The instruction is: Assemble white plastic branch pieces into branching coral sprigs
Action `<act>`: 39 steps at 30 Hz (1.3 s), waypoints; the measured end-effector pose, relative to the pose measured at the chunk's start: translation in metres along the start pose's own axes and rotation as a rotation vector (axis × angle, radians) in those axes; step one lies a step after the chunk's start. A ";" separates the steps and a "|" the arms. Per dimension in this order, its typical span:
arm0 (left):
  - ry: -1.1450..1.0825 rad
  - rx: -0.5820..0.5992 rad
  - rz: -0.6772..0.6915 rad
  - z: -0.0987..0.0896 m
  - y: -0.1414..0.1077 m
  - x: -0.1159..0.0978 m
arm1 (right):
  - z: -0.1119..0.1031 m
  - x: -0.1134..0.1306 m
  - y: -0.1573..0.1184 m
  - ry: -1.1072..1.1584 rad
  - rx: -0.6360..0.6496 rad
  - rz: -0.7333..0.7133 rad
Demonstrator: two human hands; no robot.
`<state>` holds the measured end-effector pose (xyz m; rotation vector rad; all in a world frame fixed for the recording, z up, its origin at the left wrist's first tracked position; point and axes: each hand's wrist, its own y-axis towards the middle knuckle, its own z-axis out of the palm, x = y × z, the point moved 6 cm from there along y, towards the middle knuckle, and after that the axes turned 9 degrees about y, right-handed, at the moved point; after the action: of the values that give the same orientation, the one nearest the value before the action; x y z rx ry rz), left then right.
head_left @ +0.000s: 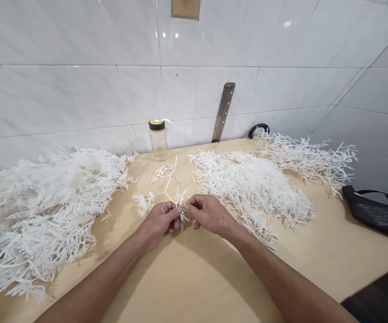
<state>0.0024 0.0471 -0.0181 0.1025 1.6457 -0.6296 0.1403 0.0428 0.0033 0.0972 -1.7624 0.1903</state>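
Near the middle of the table, a white branching plastic sprig (167, 185) is held up by my left hand (162, 220), whose thumb and fingers pinch its stem. My right hand (210, 214) meets it from the other side, thumb and forefinger pinched at a small twig of the sprig by the left fingertips. Whether a separate small piece sits between the right fingers is too fine to make out. Thin side twigs with clustered tips spread out beyond both hands. Just past the right hand lies a heap of small white twig pieces (251, 179).
A large pile of white sprigs (56, 193) covers the left side; another pile (310, 154) lies at the back right. A clear bottle (159, 141), a metal bracket (223, 112) and a black curved object (258, 129) stand along the tiled wall. A black bag (375, 213) is at right.
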 end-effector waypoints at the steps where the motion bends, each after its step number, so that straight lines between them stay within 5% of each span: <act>1: 0.024 -0.011 0.014 0.000 0.000 -0.001 | 0.000 -0.001 0.000 0.000 -0.001 0.014; 5: 0.053 0.001 0.060 0.002 -0.002 -0.003 | -0.003 0.000 -0.001 -0.086 -0.017 0.005; 13: -0.022 0.214 0.004 0.007 -0.004 -0.004 | 0.004 0.017 -0.007 -0.499 -0.073 -0.278; 19: -0.102 0.184 0.002 0.004 -0.003 0.000 | -0.022 0.010 0.004 -0.720 -0.322 -0.270; 25: -0.315 0.159 0.009 -0.003 0.008 0.006 | -0.057 0.011 0.004 -0.644 -0.412 -0.210; 32: -0.347 0.170 0.024 0.001 0.009 0.007 | -0.013 0.013 -0.003 -0.275 -0.115 -0.275; 39: -0.371 0.150 0.040 -0.001 0.011 0.009 | -0.012 0.010 -0.006 -0.238 -0.210 -0.302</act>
<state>0.0042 0.0538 -0.0303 0.1197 1.2365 -0.6955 0.1505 0.0394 0.0157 0.2396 -1.9673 -0.2346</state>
